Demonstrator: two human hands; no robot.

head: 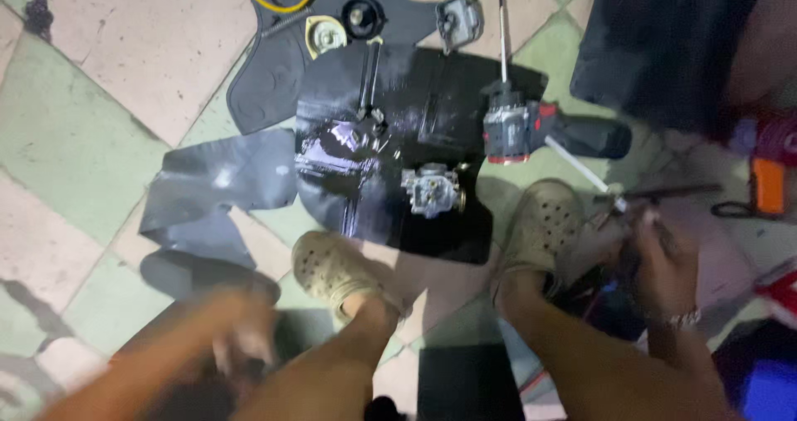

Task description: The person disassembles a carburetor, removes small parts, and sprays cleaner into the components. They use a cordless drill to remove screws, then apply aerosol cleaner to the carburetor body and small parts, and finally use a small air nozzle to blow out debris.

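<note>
Thin dark rod gripped in right hand fingers; left hand too blurred to tell.

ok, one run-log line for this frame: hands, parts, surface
left hand: blurred, grip unclear | right hand: on dark rod | carburetor: on black mat | power tool: mat edge

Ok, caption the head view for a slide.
Carburetor on an oily black mat between two clogged feet; right hand grips a thin tool.

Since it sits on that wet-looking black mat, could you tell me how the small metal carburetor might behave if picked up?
The carburetor looks like solid cast metal, so probably stiff and heavy for its size. The mat around it shines as if oily, so it may be slippery. Its lumpy, blocky shape suggests it would not roll.
</note>
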